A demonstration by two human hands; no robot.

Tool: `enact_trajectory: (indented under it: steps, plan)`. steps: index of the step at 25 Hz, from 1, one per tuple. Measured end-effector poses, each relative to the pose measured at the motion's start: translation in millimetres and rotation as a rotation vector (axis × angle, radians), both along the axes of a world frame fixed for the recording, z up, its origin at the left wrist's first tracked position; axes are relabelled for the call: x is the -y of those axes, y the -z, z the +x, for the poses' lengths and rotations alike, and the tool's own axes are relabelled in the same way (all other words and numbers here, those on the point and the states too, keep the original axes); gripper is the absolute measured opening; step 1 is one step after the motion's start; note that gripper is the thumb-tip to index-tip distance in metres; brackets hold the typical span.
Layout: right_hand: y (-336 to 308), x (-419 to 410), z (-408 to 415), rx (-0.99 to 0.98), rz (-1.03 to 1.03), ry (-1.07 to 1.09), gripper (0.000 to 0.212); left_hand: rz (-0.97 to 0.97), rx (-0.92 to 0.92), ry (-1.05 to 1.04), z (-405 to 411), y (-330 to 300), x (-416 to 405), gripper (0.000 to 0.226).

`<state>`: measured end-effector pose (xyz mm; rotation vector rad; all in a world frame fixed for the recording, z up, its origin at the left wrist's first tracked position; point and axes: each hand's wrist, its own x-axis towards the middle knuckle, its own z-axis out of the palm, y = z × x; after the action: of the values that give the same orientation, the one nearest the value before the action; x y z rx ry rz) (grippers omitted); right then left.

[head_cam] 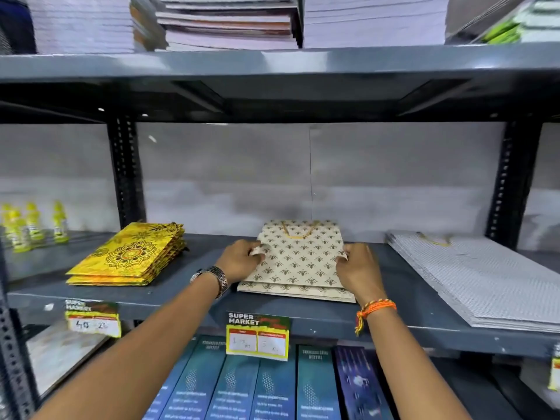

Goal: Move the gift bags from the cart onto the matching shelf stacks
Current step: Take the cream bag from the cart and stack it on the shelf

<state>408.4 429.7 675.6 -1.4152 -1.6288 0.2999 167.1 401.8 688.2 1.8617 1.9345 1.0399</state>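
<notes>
A small stack of cream gift bags [298, 259] with a dark leaf-like print and gold cord handles lies flat on the middle of the grey metal shelf [188, 301]. My left hand [239, 262] grips the stack's left edge. My right hand [357, 268] grips its right edge. To the left sits a stack of yellow gift bags [130, 256] with mandala prints. At the right lies a wide stack of white dotted gift bags [481, 277]. The cart is out of sight.
Yellow-capped bottles [33, 225] stand at the far left. Price tags [257, 336] hang from the shelf's front edge. Blue boxes [272, 389] fill the shelf below. Stacked notebooks [227, 22] sit on the shelf above, whose underside hangs low overhead.
</notes>
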Motion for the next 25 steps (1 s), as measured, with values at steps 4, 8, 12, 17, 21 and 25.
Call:
enact_trajectory:
  steps: [4, 8, 12, 17, 21, 25]
  plan:
    - [7.8, -0.3, -0.1, -0.006, 0.002, 0.036, 0.017, -0.03, -0.029, 0.018, 0.9, -0.3, 4.1, 0.046]
    - [-5.4, 10.0, 1.3, 0.079, -0.018, 0.069, 0.019, -0.043, -0.038, 0.049, -6.0, -5.4, 17.6, 0.053]
    - [-25.6, 38.8, -19.3, 0.121, 0.211, 0.057, 0.03, 0.148, -0.021, 0.012, -15.4, -12.6, 58.2, 0.057]
    - [-40.3, 96.4, -101.0, 0.015, 0.392, -0.29, 0.043, 0.606, 0.413, -0.124, -48.8, 3.1, 136.1, 0.035]
    - [-1.9, 157.0, -189.5, -0.059, 0.505, -0.685, 0.037, 0.826, 0.602, -0.426, -94.0, 62.4, 216.2, 0.028]
    - [89.4, 208.6, -273.9, 0.003, 0.42, -1.116, 0.034, 0.911, 0.664, -0.846, -143.5, 163.6, 301.0, 0.029]
